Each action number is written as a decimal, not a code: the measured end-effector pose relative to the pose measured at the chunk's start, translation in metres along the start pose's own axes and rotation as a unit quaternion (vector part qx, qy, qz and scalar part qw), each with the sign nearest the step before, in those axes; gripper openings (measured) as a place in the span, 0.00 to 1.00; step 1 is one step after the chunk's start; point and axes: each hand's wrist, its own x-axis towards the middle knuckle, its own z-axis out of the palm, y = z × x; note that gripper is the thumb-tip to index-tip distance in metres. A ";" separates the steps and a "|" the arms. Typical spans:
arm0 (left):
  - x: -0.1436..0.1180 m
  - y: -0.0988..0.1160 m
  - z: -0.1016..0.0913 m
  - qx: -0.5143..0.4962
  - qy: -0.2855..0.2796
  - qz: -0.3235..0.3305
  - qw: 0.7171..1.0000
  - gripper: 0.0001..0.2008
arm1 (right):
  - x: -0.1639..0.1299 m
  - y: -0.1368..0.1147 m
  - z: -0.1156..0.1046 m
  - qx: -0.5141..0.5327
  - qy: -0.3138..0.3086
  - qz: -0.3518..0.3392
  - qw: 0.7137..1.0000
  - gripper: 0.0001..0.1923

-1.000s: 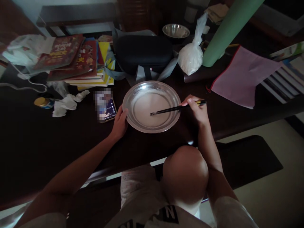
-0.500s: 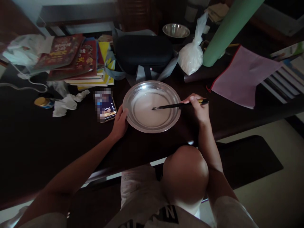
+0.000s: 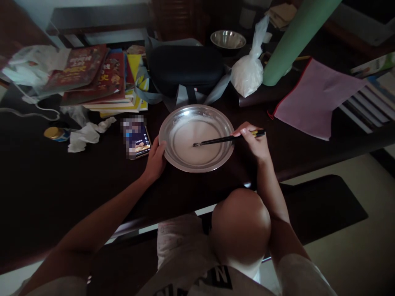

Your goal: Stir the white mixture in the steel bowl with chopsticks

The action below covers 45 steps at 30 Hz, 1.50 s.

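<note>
- Since half a second ago, the chopsticks [image 3: 228, 139] are swinging back toward the person, tips dipping lower in the white batter.
- The right hand [image 3: 254, 144] is keeping its fingers clamped on the chopsticks, apparently mid-stir.
- The left hand [image 3: 156, 158] is gripping the metal plate's [image 3: 166, 127] near-left rim, steadying it on the dark counter [image 3: 61, 181] beside a phone [image 3: 137, 137].
- Next move likely calls for another gentle sweep without slopping.

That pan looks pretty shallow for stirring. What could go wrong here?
The metal pan is shallow, so the chopsticks in the right hand might slosh the white liquid over the rim. The phone lies right beside the left hand and could get splashed. The pan also sits near the table edge.
</note>
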 end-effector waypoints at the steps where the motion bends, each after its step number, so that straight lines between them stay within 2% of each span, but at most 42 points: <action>1: 0.000 0.000 0.000 0.001 0.000 0.001 1.000 0.26 | 0.000 0.000 0.000 -0.002 0.004 -0.004 1.000 0.24; 5: -0.001 0.001 0.001 -0.005 0.003 -0.002 1.000 0.26 | 0.000 0.002 -0.001 0.022 0.040 -0.002 0.999 0.24; 9: -0.001 0.000 0.003 -0.012 0.011 0.000 1.000 0.25 | 0.000 0.002 -0.001 0.006 -0.003 -0.007 1.000 0.23; 14: 0.000 0.000 0.003 -0.020 0.011 -0.005 1.000 0.26 | 0.000 0.001 -0.001 0.007 0.041 0.007 0.999 0.25; 19: -0.001 0.001 0.003 -0.012 0.008 -0.012 1.000 0.27 | -0.001 0.000 0.000 0.000 -0.005 -0.003 1.000 0.24; 23: -0.001 0.003 0.003 -0.011 0.011 -0.011 1.000 0.27 | 0.000 0.000 0.000 0.013 0.040 0.000 0.999 0.25; 28: -0.001 0.002 0.001 0.001 0.005 -0.006 1.000 0.27 | -0.001 -0.001 0.000 -0.009 0.001 0.004 1.000 0.26; 32: -0.001 0.002 0.001 -0.001 0.003 -0.012 1.000 0.28 | -0.001 -0.002 0.000 -0.003 0.042 0.011 0.999 0.27; 37: -0.001 0.002 0.002 0.002 0.008 -0.002 1.000 0.28 | -0.001 -0.002 0.000 -0.011 0.004 0.009 1.000 0.27; 42: -0.001 0.002 0.002 0.001 0.002 -0.007 1.000 0.28 | -0.002 0.002 -0.001 0.013 0.040 0.011 0.999 0.26; 45: -0.002 0.003 0.002 0.002 0.002 -0.006 1.000 0.27 | -0.001 0.002 -0.001 0.005 0.005 0.005 1.000 0.24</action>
